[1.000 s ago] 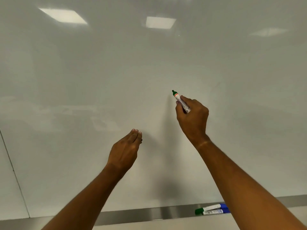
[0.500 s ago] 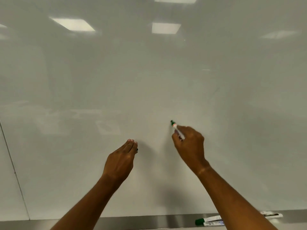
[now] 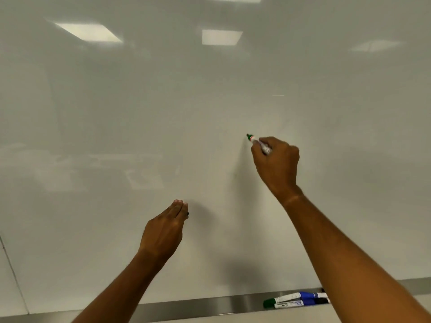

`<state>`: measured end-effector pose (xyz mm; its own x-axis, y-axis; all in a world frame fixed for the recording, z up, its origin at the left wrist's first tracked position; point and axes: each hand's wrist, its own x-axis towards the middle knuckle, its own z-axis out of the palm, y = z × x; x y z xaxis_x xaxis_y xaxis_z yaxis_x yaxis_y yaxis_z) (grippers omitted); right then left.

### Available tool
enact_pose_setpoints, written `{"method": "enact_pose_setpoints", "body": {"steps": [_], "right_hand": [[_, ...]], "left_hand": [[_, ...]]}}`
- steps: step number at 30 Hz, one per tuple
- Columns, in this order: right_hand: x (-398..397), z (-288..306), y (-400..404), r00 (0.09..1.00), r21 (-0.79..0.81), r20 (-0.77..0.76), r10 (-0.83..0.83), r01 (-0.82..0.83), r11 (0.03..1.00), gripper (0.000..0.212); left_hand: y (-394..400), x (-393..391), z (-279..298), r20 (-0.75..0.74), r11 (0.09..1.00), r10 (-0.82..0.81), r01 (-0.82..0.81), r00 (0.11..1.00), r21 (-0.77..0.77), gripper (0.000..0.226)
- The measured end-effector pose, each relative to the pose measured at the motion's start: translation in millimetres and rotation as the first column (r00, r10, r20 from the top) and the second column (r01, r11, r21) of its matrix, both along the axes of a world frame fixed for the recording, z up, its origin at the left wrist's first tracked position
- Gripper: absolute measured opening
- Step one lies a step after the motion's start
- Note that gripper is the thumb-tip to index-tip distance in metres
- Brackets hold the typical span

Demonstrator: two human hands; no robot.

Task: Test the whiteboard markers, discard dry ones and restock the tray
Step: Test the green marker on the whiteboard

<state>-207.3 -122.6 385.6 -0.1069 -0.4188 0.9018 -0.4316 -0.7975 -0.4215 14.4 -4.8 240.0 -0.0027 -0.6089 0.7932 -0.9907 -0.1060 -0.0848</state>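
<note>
My right hand [image 3: 276, 162] grips an uncapped green whiteboard marker [image 3: 255, 139], its tip touching the whiteboard [image 3: 163, 113]. I see no ink line on the board around the tip. My left hand [image 3: 164, 231] is held lower and to the left, fingers together close to the board. A small dark piece, probably the marker cap [image 3: 187, 213], peeks out at its fingertips. On the metal tray [image 3: 210, 305] under the board lie a green-capped marker [image 3: 277, 300] and two blue-banded markers [image 3: 307, 296], partly hidden behind my right forearm.
The whiteboard fills nearly the whole view and reflects ceiling lights [image 3: 88, 31]. A vertical panel seam [image 3: 11, 271] runs at the far left. The tray stretches along the bottom edge.
My right hand dragged the marker tip down the board, then brought it back up near where it began. My left hand stayed almost still. The view shifted slightly.
</note>
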Motion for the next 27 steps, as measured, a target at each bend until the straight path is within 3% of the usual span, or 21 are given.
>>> {"method": "enact_pose_setpoints", "body": {"steps": [4,7,11,19,24,27], "right_hand": [[3.9,2.1,-12.1,1.000,0.077,0.005,-0.003,0.003,0.997,0.030],[5.5,-27.9,-7.7,0.991,0.104,-0.131,0.021,-0.007,0.995,0.028],[-11.8,-63.0,-11.2,0.999,0.157,-0.029,0.040,-0.035,0.987,0.027],[-26.6,-108.9,-10.4,0.974,0.333,-0.214,0.081,-0.006,0.943,0.036],[-33.4,-49.8,-5.3,0.998,0.054,-0.005,0.064,-0.064,0.996,0.010],[-37.3,-22.0,-17.7,0.996,0.045,0.068,0.059,-0.062,0.997,0.013]], "left_hand": [[-1.8,-6.1,-1.1,0.005,1.000,-0.004,0.004,1.000,0.010,0.052],[-4.0,-8.4,-0.9,-0.005,1.000,-0.007,0.007,1.000,0.020,0.052],[-3.6,-11.3,-1.7,-0.001,1.000,-0.010,0.010,1.000,0.022,0.051],[-4.4,-22.8,-5.3,0.010,0.999,-0.006,0.006,1.000,0.038,0.055],[-3.7,-29.4,-5.6,0.004,0.999,0.003,-0.003,1.000,0.047,0.053],[-2.1,-31.2,-8.1,0.010,0.999,0.009,-0.010,1.000,0.048,0.052]]}}
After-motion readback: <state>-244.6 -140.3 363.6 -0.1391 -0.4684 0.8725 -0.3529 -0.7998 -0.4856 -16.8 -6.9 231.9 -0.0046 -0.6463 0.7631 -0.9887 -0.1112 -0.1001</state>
